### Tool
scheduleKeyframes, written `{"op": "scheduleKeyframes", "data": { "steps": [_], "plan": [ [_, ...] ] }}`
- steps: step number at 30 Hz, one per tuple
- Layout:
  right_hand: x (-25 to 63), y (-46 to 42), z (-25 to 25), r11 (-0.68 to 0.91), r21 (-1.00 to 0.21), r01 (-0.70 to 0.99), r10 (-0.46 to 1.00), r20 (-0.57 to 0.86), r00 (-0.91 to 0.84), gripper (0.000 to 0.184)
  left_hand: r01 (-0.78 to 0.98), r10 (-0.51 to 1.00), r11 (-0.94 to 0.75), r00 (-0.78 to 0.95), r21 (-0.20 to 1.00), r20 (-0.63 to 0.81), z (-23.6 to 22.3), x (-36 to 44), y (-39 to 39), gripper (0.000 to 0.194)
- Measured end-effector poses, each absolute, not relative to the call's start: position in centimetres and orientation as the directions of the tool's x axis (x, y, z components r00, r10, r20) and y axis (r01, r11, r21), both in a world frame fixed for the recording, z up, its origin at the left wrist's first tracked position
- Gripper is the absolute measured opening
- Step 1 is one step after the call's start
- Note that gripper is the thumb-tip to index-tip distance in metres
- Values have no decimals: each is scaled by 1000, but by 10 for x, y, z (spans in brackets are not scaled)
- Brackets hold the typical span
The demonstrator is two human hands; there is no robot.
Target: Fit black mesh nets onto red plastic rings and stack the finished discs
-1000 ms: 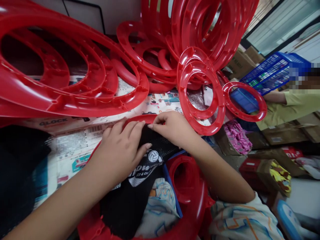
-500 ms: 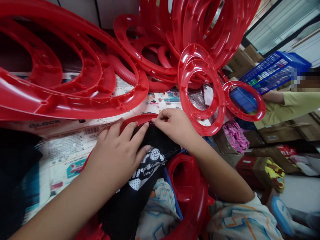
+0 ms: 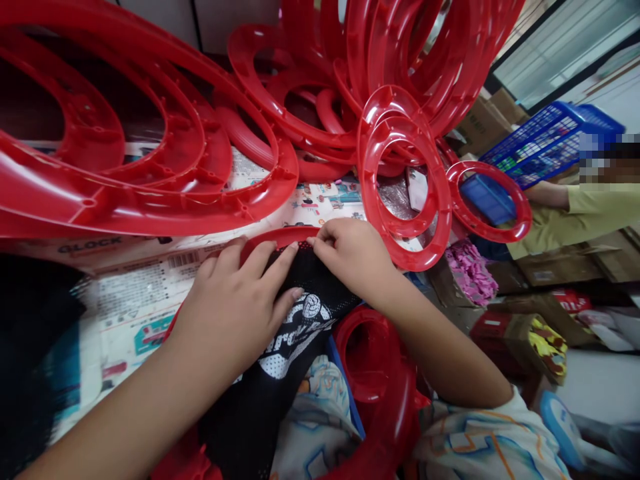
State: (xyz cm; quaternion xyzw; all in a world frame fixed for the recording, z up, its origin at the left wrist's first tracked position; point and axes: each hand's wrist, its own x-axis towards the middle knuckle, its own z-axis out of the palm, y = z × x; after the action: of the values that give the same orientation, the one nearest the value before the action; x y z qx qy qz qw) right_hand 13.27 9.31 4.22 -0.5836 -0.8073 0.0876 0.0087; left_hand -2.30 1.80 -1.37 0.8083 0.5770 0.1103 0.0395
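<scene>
Pressing the mesh [image 3: 300, 313] flat, our left hand [image 3: 235, 310] lies with fingers spread on it, clamping nothing. Our right hand [image 3: 353, 257] pinches the mesh edge at the red rim [image 3: 280, 237] on the counter [image 3: 135, 300]. We judge even tension and small steps along the rim best.

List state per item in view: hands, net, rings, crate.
left hand: flat on the black mesh net, fingers spread
right hand: fingers pinching the net's edge at the red ring
black mesh net: draped over the ring, logo up
red ring: lying flat, partly covered
red ring stacks: leaning, overlapping
blue crate: tilted
</scene>
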Motion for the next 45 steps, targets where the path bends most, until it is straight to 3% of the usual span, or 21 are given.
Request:
{"op": "scheduleKeyframes", "data": {
  "steps": [8, 13, 19, 38, 45],
  "plan": [
    [149, 87, 54, 288, -276, 917, 923, -174, -343, 14, 924, 934, -345, 321, 163, 158, -15, -22, 16, 56],
    [148, 90, 51, 274, -238, 932, 940, -140, -312, 14, 923, 933, -348, 323, 165, 160, -14, -22, 15, 55],
    [149, 93, 43, 258, -322, 911, 953, -72, -295, 14, 917, 931, -355, 329, 184, 157, -15, -23, 17, 56],
    [145, 100, 35, 323, -100, 941, 937, -108, -333, 16, 912, 921, -380, 357, 158, 154, -18, -26, 18, 57],
    [152, 90, 46, 290, -196, 937, 949, -69, -308, 14, 914, 925, -372, 348, 164, 154, -19, -27, 18, 58]
  ]
}}
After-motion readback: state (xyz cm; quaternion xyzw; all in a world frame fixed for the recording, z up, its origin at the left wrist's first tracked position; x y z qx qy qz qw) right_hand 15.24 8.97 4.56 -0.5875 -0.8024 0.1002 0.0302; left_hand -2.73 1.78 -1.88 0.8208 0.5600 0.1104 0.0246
